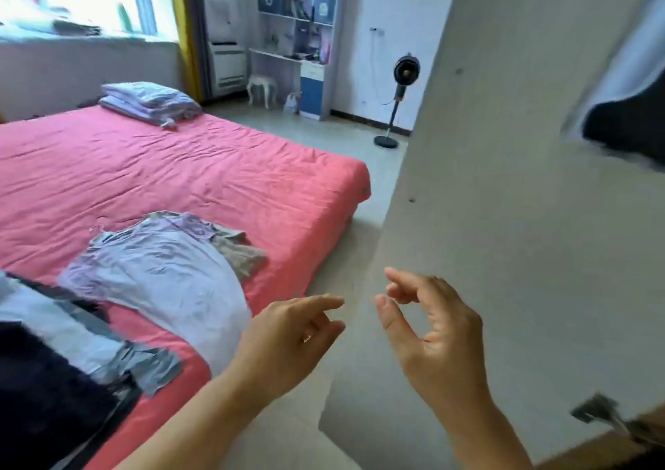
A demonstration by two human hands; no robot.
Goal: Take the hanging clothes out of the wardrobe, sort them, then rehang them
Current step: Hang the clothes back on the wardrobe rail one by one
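Both my hands are raised in front of me and hold nothing. My left hand (291, 340) hovers over the floor beside the bed, fingers loosely extended. My right hand (431, 329) is in front of the open wardrobe door (503, 217), fingers loosely curled. On the pink bed (180, 167) lies a pale lilac garment (162, 275) over a beige one (237, 250). Dark and grey clothes (54, 354) are piled at the bed's near left corner. Dark and white clothing (626, 109) still hangs inside the wardrobe at the upper right.
Folded bedding (151, 102) sits at the bed's far end. A standing fan (399, 98) is by the far wall, next to a desk with shelves (298, 37) and a small stool (262, 87). A door hinge (604, 415) shows at lower right.
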